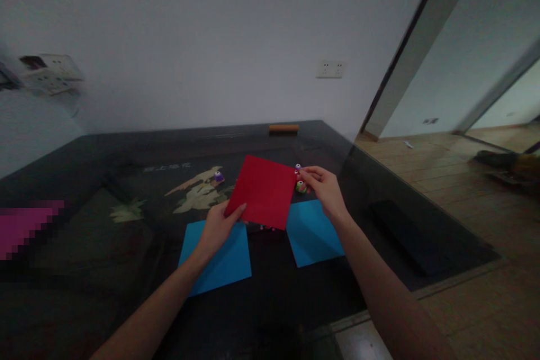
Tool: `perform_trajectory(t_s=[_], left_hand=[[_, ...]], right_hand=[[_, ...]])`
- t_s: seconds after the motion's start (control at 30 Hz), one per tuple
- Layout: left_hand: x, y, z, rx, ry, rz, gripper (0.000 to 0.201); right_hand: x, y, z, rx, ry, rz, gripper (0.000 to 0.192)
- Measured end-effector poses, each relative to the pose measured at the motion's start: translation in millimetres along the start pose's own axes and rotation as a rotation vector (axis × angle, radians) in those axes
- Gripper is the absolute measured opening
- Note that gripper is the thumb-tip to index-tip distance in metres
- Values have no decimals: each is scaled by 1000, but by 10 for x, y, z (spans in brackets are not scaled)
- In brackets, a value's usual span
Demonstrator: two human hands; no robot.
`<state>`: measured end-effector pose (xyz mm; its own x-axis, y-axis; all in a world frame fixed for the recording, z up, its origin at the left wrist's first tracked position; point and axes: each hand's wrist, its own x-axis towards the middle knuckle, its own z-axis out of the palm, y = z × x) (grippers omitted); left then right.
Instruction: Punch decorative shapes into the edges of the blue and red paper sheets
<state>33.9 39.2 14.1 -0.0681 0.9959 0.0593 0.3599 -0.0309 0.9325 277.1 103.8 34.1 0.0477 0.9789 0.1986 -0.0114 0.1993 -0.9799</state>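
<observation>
A red square sheet of paper (264, 191) is held up at a tilt over the dark table. My left hand (221, 225) is closed on its lower left corner, thumb on top and fingers underneath. At the sheet's right corner my right hand (323, 185) pinches with thumb and forefinger, very near small toy figures; the exact contact is partly hidden. A green and pink figure (301, 186) stands just below those fingertips. Beneath the hands lie a blue sheet (223, 261) on the left and another blue sheet (316, 233) on the right. Small pinkish bits show under the red sheet's lower edge.
A purple figure (218, 176) stands on the dark tabletop (270, 304) to the left. An orange-brown bar (283, 129) lies at the back by the wall. On the right is a dark flat object (405, 236). A wall socket (331, 69) is above the table.
</observation>
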Motion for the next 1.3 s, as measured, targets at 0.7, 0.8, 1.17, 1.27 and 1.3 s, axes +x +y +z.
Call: perform_trajectory(t_s=[0.7, 0.8, 1.17, 1.27, 1.3], left_hand=[[-68, 144, -3, -61, 14, -88, 27], [-64, 135, -6, -86, 22, -96, 27], [-35, 44, -8, -115, -11, -95, 28], [-38, 52, -13, -115, 48, -110, 31], [-35, 47, -15, -126, 66, -115, 32]], right_hand=[[28, 23, -53, 13, -51, 121, 39], [53, 27, -84, -15, -13, 107, 46], [31, 11, -49, -64, -136, 64, 22], [25, 14, -39, -17, -139, 102, 20], [23, 16, -34, 0, -139, 116, 20]])
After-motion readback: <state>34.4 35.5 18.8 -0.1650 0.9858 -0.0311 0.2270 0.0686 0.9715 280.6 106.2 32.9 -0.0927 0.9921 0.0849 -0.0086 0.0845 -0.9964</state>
